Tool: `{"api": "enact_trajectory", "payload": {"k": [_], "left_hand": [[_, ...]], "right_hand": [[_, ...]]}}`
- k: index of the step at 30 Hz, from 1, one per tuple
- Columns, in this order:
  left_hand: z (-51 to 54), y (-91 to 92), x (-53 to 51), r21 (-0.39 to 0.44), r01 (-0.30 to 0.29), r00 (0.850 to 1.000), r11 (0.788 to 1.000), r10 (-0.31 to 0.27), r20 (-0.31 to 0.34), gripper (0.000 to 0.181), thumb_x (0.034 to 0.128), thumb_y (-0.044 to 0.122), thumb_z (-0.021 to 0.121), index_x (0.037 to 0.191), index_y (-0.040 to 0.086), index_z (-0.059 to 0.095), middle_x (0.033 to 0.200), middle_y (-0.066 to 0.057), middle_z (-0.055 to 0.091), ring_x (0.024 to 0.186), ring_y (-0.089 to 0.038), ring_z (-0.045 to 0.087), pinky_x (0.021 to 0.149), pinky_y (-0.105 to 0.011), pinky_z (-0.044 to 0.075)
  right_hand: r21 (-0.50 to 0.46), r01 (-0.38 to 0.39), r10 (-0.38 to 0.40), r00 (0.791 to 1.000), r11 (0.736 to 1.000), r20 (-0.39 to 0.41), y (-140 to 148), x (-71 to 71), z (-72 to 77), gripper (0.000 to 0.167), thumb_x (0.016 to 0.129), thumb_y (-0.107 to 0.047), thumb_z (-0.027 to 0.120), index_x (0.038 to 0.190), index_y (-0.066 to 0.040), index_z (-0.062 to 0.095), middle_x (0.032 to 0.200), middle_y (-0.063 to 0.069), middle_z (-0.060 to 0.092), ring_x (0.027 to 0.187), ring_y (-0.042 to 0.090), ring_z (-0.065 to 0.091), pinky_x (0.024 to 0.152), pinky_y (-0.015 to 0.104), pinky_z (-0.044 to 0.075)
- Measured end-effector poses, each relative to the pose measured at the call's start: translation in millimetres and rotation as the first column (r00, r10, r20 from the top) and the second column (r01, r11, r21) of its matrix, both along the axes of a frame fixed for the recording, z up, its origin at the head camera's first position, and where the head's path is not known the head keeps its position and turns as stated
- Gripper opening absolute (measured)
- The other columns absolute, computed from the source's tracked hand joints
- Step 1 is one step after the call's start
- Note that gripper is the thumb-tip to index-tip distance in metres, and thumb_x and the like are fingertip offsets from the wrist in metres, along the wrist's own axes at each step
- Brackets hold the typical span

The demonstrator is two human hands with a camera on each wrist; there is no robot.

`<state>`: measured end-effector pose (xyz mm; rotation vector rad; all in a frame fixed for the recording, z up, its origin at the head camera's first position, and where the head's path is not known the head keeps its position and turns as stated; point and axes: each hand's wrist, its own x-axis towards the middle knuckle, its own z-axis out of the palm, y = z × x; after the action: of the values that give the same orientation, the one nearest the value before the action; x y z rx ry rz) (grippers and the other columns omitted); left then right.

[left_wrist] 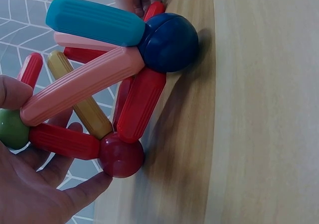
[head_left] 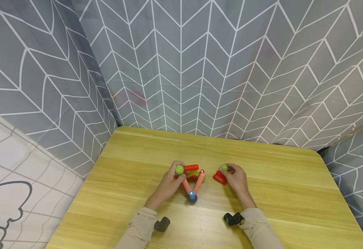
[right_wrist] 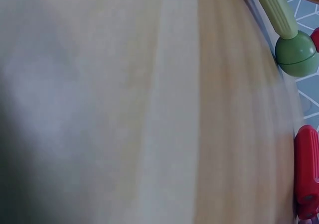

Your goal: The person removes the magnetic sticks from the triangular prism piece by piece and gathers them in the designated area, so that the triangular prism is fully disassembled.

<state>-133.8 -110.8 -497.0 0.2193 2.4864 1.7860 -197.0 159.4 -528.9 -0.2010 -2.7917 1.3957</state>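
Note:
A frame of magnetic building rods and balls (head_left: 197,184) stands on the table, with a dark blue ball (left_wrist: 169,42), a dark red ball (left_wrist: 122,155) and pink, red, yellow and blue rods. My left hand (head_left: 166,183) grips it at a light green ball (head_left: 179,169); the thumb lies by the end of a pink rod (left_wrist: 82,84). To the right, my right hand (head_left: 238,179) pinches another green ball (head_left: 224,167) between thumb and fingers. Beside those fingertips lie red rods (head_left: 220,177). The right wrist view shows red rods (right_wrist: 306,169) at its edge, but not the hand clearly.
The wooden table (head_left: 281,186) has its back edge along a grey patterned curtain (head_left: 200,69). Dark wrist devices (head_left: 162,224) sit below both hands, near the sleeves.

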Motion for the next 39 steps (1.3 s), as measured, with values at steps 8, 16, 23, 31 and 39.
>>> {"api": "enact_trajectory", "payload": {"k": [8, 16, 23, 31, 39], "left_hand": [[0.2, -0.4, -0.4, -0.008, 0.003, 1.0, 1.0, -0.003, -0.001, 0.03, 0.0983, 0.007, 0.053, 0.127, 0.013, 0.046, 0.12, -0.014, 0.061, 0.103, -0.023, 0.054, 0.089, -0.033, 0.046], [0.0, -0.6, 0.6, -0.005, -0.001, 1.0, 1.0, 0.001, -0.008, 0.033, 0.0987, 0.008, 0.054, 0.13, 0.015, 0.046, 0.122, -0.014, 0.062, 0.103, -0.023, 0.054, 0.09, -0.035, 0.048], [-6.9, -0.4, 0.7, -0.016, -0.013, 1.0, 1.0, 0.013, 0.019, 0.042, 0.0979, 0.017, 0.061, 0.136, 0.013, 0.045, 0.126, -0.012, 0.063, 0.107, -0.023, 0.058, 0.096, -0.042, 0.05], [-10.2, 0.6, 3.0, -0.025, -0.008, 0.998, 1.0, 0.01, 0.066, 0.048, 0.0948, 0.028, 0.068, 0.135, 0.017, 0.045, 0.128, -0.008, 0.061, 0.103, -0.021, 0.055, 0.087, -0.031, 0.047], [-8.1, 1.8, 4.2, 0.026, -0.014, 0.997, 1.0, 0.012, 0.076, 0.043, 0.0962, 0.022, 0.067, 0.133, 0.016, 0.045, 0.13, -0.008, 0.061, 0.115, -0.025, 0.057, 0.099, -0.042, 0.05]], "right_hand": [[-0.004, -0.006, 0.006, 1.0, 1.0, 0.02, 1.2, -1.0, -0.5, 0.045, 0.089, -0.028, 0.077, 0.122, 0.001, 0.068, 0.111, 0.021, 0.067, 0.098, 0.03, 0.065, 0.078, 0.027, 0.047], [0.001, -0.024, 0.024, 0.999, 1.0, 0.047, 3.3, -0.2, 0.9, 0.053, 0.09, -0.032, 0.075, 0.13, 0.001, 0.063, 0.117, 0.023, 0.067, 0.103, 0.031, 0.064, 0.082, 0.03, 0.049], [-0.014, 0.015, -0.015, 1.0, 1.0, -0.008, 2.7, 1.8, 2.7, 0.052, 0.095, -0.041, 0.068, 0.129, -0.001, 0.064, 0.118, 0.022, 0.065, 0.105, 0.032, 0.062, 0.087, 0.036, 0.049], [-0.061, 0.059, -0.069, 0.982, 0.996, -0.177, -9.5, 5.4, 23.6, 0.037, 0.094, -0.036, 0.07, 0.115, -0.006, 0.073, 0.108, 0.014, 0.068, 0.095, 0.024, 0.06, 0.078, 0.022, 0.047], [-0.087, -0.041, 0.025, 0.984, 0.995, -0.178, -27.1, 12.6, 50.4, 0.033, 0.095, -0.033, 0.069, 0.116, -0.007, 0.072, 0.113, 0.011, 0.069, 0.1, 0.024, 0.061, 0.081, 0.025, 0.049]]}}
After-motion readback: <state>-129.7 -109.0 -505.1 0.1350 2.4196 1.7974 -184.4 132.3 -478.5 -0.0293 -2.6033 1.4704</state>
